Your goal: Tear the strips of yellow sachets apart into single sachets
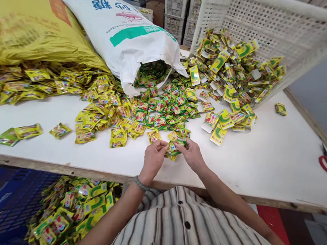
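Left hand (pixel 153 159) & right hand (pixel 190 155) pinch sachet bundle (pixel 174 149) betw. them — above table (pixel 272 157) edge.

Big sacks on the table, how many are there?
2: a yellow woven sack lying at the far left, and a white woven sack beside it, both spilling packets. Others may be hidden.
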